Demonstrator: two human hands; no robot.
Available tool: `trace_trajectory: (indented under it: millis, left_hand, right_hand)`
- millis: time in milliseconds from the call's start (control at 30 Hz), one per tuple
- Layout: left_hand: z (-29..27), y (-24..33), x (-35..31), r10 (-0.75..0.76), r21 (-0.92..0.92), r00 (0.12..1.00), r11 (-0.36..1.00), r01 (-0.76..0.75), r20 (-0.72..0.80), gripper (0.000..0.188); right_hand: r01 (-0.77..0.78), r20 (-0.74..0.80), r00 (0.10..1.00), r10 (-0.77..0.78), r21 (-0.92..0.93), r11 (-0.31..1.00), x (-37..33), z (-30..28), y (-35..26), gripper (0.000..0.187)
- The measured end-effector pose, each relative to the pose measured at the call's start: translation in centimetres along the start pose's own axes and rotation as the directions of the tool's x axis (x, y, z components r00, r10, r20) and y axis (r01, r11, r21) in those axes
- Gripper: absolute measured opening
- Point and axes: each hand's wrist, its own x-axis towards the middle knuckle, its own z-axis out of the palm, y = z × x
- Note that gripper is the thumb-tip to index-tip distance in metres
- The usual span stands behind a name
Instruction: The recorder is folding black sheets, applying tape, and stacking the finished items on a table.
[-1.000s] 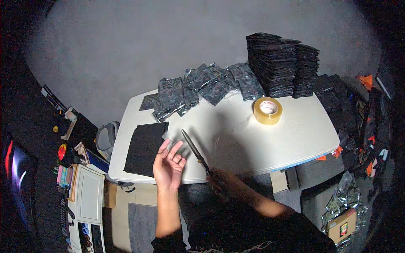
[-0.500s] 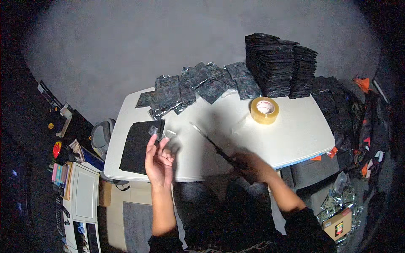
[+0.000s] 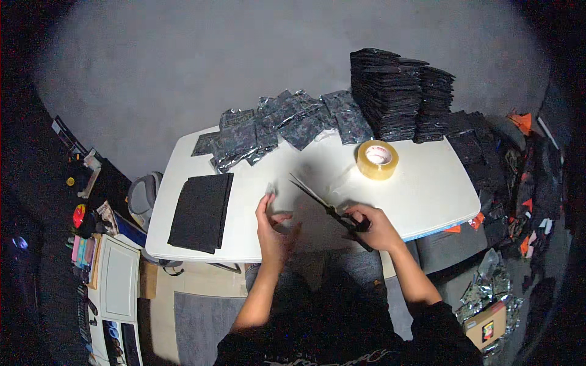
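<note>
My right hand (image 3: pixel 373 227) grips a pair of dark-handled scissors (image 3: pixel 317 198), fingers wrapped round the handles. The blades point up and left over the white table, their tips slightly apart. To the left of them, my left hand (image 3: pixel 278 235) hovers over the front of the table with its fingers curved and apart. A small clear scrap (image 3: pixel 271 190), perhaps tape, clings at a raised fingertip; blur hides its exact shape. A folded black cloth (image 3: pixel 201 212) lies flat on the table's left side. Beyond the scissors, a roll of clear yellowish tape (image 3: pixel 377 160) rests on its side.
Several dark patterned packets in shiny clear plastic (image 3: pixel 299 119) line the far edge of the white table (image 3: pixel 421 189). Tall stacks of folded black cloth (image 3: pixel 384 94) stand at the back right. A cardboard box (image 3: pixel 486 325) sits low at right; a white cabinet (image 3: pixel 119 277) is at left.
My left hand has moved right, away from the black cloth and toward the scissors. The scissors have shifted slightly right, and their blades now show apart.
</note>
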Motion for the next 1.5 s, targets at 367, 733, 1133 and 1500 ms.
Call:
trace_trajectory:
  millis: [367, 733, 1133, 1500]
  left_hand:
    - [-3.4, 1.4, 4.3, -0.203, -0.328, 0.977, 0.921, 0.212, 0.06, 0.088]
    - [-5.4, 3.9, 8.1, -0.213, -0.318, 0.943, 0.903, 0.29, 0.256, 0.091]
    - [-7.7, 5.3, 8.6, -0.253, -0.332, 0.943, 0.889, 0.315, 0.216, 0.09]
    - [-7.7, 5.5, 7.6, -0.286, -0.397, 0.933, 0.847, 0.353, 0.219, 0.085]
  right_hand:
    - [-0.244, 0.124, 0.968, 0.22, 0.243, 0.939, -0.4, 1.1, -1.7, 0.047]
    - [-0.089, 0.222, 0.975, 0.03, 0.261, 0.961, -4.6, 4.1, 0.0, 0.041]
    - [-0.406, 0.536, 0.837, 0.11, 0.473, 0.782, -6.9, 8.6, -3.5, 0.037]
    - [-0.493, 0.578, 0.797, 0.174, 0.456, 0.741, -3.6, 10.7, -5.3, 0.041]
